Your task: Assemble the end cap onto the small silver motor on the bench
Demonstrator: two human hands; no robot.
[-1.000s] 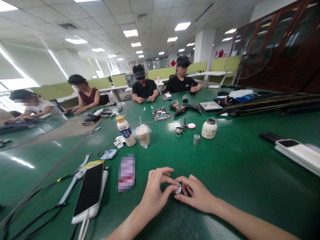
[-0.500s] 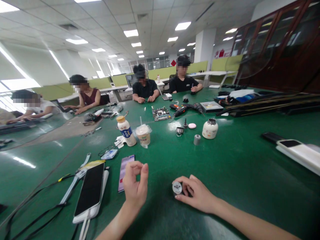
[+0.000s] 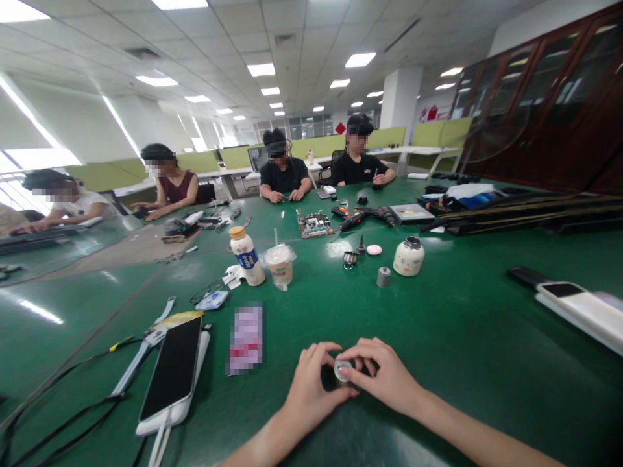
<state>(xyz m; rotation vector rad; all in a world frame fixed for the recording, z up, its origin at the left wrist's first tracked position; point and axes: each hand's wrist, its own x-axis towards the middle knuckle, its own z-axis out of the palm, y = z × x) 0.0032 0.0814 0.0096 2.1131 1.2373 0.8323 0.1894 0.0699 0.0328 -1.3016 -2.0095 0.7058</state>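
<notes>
Near the table's front, a small metal cylinder (image 3: pixel 342 367) with a round silver end face stands between my two hands. My left hand (image 3: pixel 314 379) curls around its left side, the index finger beyond it and the thumb on the near side. From the right, my right hand (image 3: pixel 387 376) grips it, with the thumb lying over the silver face. The fingers hide most of the cylinder's sides. Left of my left hand lies a phone with a pixelated screen (image 3: pixel 246 340). Farther ahead stands a second grey metal cylinder (image 3: pixel 383 277), beside a cream-coloured open-necked bottle (image 3: pixel 409 257).
A large phone (image 3: pixel 172 363) with white cables lies left. A bottle with a yellow cap (image 3: pixel 246 258) and a plastic drink cup (image 3: pixel 280 266) stand ahead. Beyond are a circuit board (image 3: pixel 315 224) and a power drill (image 3: pixel 353 219). Several people sit across the green table (image 3: pixel 467 311).
My left hand has come down and right from its raised position beside the phone, and now curls around the cylinder. My right thumb has shifted onto the cylinder's end face.
</notes>
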